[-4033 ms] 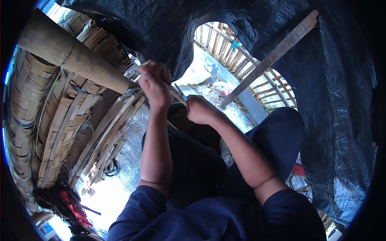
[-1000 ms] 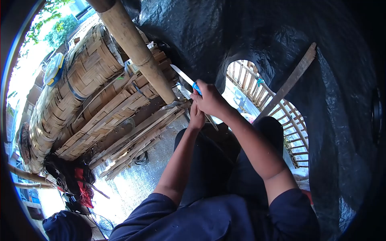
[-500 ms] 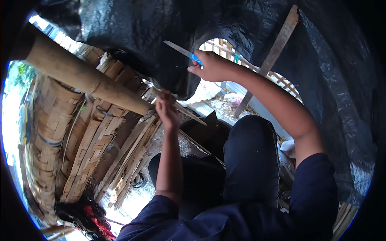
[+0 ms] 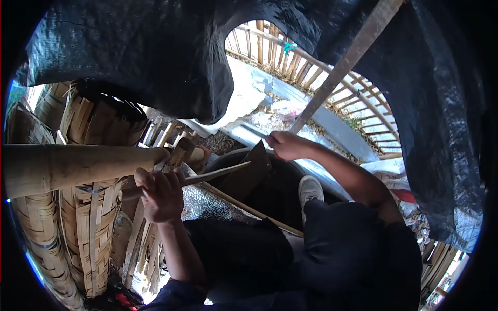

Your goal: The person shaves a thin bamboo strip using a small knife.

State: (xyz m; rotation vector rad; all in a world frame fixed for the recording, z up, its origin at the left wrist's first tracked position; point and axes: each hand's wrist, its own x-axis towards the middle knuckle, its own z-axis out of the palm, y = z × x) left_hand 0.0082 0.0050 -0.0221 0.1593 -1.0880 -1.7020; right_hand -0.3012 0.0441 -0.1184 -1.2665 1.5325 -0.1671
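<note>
My left hand (image 4: pixel 160 196) is closed around a pale pointed wooden stick (image 4: pixel 218 172), beside the end of a thick bamboo pole (image 4: pixel 88 165). The stick's tapered tip points right, and a short length shows on the other side of my fist. In my right hand (image 4: pixel 286 145) is a knife (image 4: pixel 252 129), its blade pointing up and left, apart from the stick. My fingers hide the knife's handle. Below the stick tip, a flat dark piece with a pointed top (image 4: pixel 246 176) stands in a dark round tub (image 4: pixel 280 192).
Woven bamboo baskets (image 4: pixel 93 233) stand at the left. Black plastic sheeting (image 4: pixel 129 52) hangs overhead and down the right side. A slanting wooden bar (image 4: pixel 347 65) crosses before a bamboo fence (image 4: pixel 311 67). My shoe (image 4: pixel 310 192) is by the tub.
My right hand has come down with the knife from its raised position. My left hand has moved left and lower in view with the stick. The view has shifted, showing more of the fence.
</note>
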